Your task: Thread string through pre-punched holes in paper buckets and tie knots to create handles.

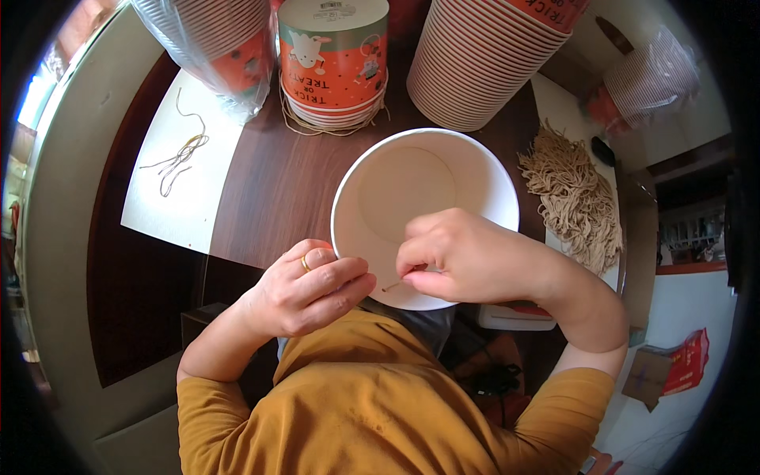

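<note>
A white paper bucket (pixel 408 186) lies tipped toward me at the table's near edge, its open mouth facing up at me. My left hand (pixel 313 289), with a ring on one finger, is closed on the bucket's near-left rim; some fingers are outside the wall. Inside the mouth, my right hand (pixel 447 253) pinches the end of a thin tan cord (pixel 389 287), which shows near the lower inner wall. Most of the cord is hidden by the fingers and the wall.
Orange printed buckets (pixel 336 71) stand upside down at the back, beside a tall stack (pixel 475 67) and a plastic-wrapped stack (pixel 218 51). A heap of tan cords (pixel 574 194) lies at right; loose cords (pixel 186 150) lie on a white sheet (pixel 198 190) at left.
</note>
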### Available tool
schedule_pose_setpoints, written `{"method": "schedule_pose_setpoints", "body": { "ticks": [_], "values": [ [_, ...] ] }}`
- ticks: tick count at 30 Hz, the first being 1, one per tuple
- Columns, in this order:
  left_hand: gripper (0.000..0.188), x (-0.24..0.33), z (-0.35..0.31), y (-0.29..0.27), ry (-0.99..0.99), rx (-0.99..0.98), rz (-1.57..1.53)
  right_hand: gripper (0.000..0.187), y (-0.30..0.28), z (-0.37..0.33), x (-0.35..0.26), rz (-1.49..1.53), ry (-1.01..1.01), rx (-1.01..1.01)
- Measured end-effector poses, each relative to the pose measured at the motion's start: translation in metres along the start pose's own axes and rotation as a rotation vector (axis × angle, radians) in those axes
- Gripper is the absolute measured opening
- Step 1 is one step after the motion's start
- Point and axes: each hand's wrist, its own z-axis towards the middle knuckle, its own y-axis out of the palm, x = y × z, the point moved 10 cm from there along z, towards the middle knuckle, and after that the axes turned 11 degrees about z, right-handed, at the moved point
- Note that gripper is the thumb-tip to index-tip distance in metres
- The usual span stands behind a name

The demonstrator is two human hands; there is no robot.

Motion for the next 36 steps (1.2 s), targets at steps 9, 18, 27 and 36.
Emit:
{"method": "schedule_pose_setpoints", "body": {
  "ticks": [9,18,27,36],
  "values": [
    [0.029,0.0,0.002,-0.001,0.009,-0.002,-0.01,0.008,-0.006,0.003,-0.001,0.024,0.031,0.05],
    [0.028,0.0,0.003,-0.001,0.013,0.005,-0.002,0.008,0.001,0.001,0.004,0.027,0.041,0.005],
    [0.029,-0.001,0.002,-0.001,0.003,0.001,-0.012,0.011,0.0,0.0,0.004,0.026,-0.012,0.062],
    [0.03,-0.001,0.001,0.0,0.003,0.013,-0.001,0.014,0.006,-0.001,0.01,0.09,0.12,0.073]
  ]
}}
